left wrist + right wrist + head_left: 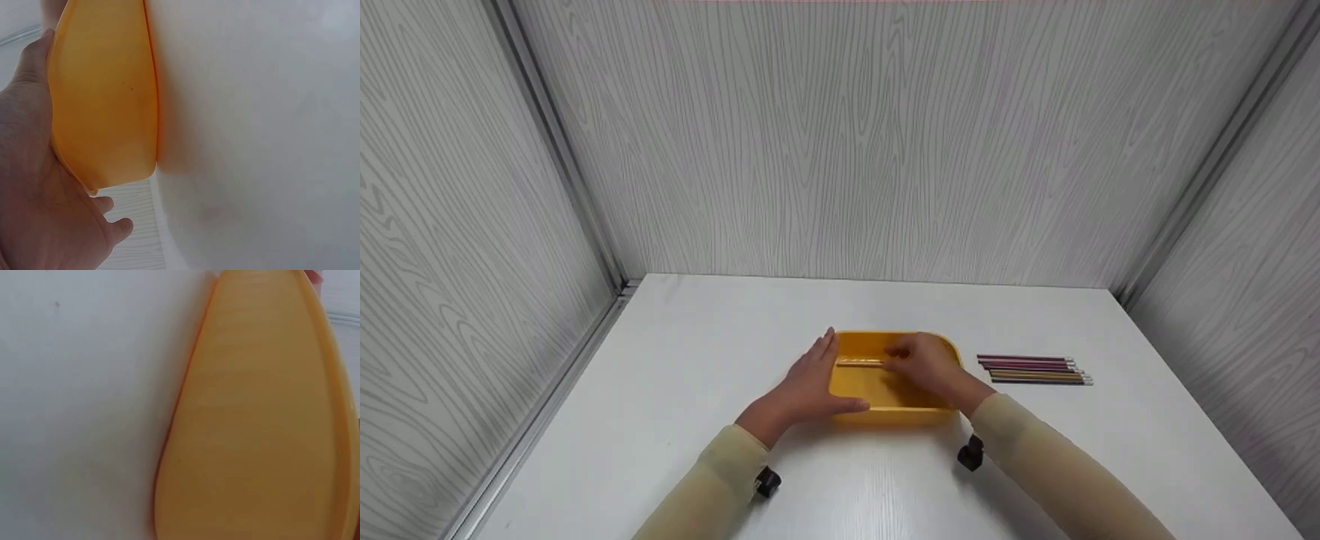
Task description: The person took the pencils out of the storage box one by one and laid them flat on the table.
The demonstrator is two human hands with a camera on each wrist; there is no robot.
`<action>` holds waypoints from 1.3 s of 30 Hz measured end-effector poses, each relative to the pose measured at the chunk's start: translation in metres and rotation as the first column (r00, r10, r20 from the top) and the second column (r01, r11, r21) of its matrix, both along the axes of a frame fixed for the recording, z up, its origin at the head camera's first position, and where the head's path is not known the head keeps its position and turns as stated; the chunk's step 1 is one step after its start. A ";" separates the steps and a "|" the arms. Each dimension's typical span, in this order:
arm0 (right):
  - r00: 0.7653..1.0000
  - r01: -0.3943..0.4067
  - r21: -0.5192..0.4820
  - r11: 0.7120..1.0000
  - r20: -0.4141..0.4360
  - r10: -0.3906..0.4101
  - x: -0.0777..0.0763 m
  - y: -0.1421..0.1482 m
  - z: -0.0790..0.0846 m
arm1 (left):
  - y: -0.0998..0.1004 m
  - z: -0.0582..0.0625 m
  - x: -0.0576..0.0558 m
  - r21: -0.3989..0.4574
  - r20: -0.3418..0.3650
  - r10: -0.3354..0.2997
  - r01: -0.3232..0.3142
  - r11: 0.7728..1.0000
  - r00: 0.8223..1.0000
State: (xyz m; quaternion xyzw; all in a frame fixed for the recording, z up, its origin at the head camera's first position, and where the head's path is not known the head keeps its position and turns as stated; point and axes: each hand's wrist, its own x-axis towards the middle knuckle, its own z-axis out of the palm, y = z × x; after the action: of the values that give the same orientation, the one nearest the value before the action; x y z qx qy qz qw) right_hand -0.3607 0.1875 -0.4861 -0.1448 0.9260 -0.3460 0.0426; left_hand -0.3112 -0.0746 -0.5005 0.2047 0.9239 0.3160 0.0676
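A yellow plastic tray (896,415) stands on the white table. My left hand (802,386) rests against its left end, fingers straight along the side and thumb over the near rim. In the left wrist view this hand (50,185) lies along the tray's wall (107,95), fingertips past the corner. Inside the tray, my right hand (926,364) pinches a thin, light-coloured pencil (859,364) near the back wall; the fingers cover its right end. Only the tray's outer wall (253,410) fills the right wrist view, with the right hand out of sight there.
Right of the tray lies a row of several pencils (1031,367), dark red, golden and dark, with pale ends pointing right. Wood-grain panels (840,150) enclose the table (720,322) at the back and both sides.
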 end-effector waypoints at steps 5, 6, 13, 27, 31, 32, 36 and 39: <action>1.000 -0.019 -0.029 0.999 -0.008 0.019 0.000 -0.003 -0.006 | 0.001 -0.001 0.000 0.004 0.010 0.011 -0.011 1.000 1.000; 1.000 -0.024 -0.033 0.999 -0.014 0.024 0.000 -0.003 -0.007 | 0.001 -0.001 0.001 0.004 0.012 0.013 -0.013 1.000 1.000; 0.999 -0.041 -0.046 0.998 0.009 0.041 -0.002 -0.002 -0.010 | 0.001 0.000 0.002 0.004 0.015 0.030 -0.030 1.000 0.999; 0.994 -0.112 0.007 0.994 0.009 0.112 -0.004 0.000 -0.011 | -0.001 -0.001 -0.001 0.000 -0.008 0.000 0.000 1.000 1.000; 0.995 -0.096 -0.011 0.995 0.033 0.097 -0.004 0.000 -0.011 | 0.000 -0.001 -0.002 0.000 -0.006 -0.003 0.003 1.000 1.000; 0.995 -0.093 -0.014 0.996 0.040 0.094 -0.004 0.000 -0.011 | 0.000 -0.001 -0.002 0.001 -0.005 -0.002 0.002 1.000 1.000; 0.994 -0.075 -0.034 0.997 0.075 0.077 -0.004 0.000 -0.012 | -0.001 -0.001 -0.001 0.001 0.007 0.003 -0.003 1.000 1.000; 0.993 -0.084 -0.035 0.996 0.074 0.087 -0.004 0.001 -0.012 | -0.001 -0.001 0.000 0.009 0.004 -0.004 0.004 1.000 1.000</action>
State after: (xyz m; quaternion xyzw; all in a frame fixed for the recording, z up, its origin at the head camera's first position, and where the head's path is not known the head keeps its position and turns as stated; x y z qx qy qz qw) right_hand -0.3646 0.1884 -0.4986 -0.1717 0.9111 -0.3636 0.0901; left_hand -0.3116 -0.0757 -0.5018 0.2061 0.9220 0.3204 0.0693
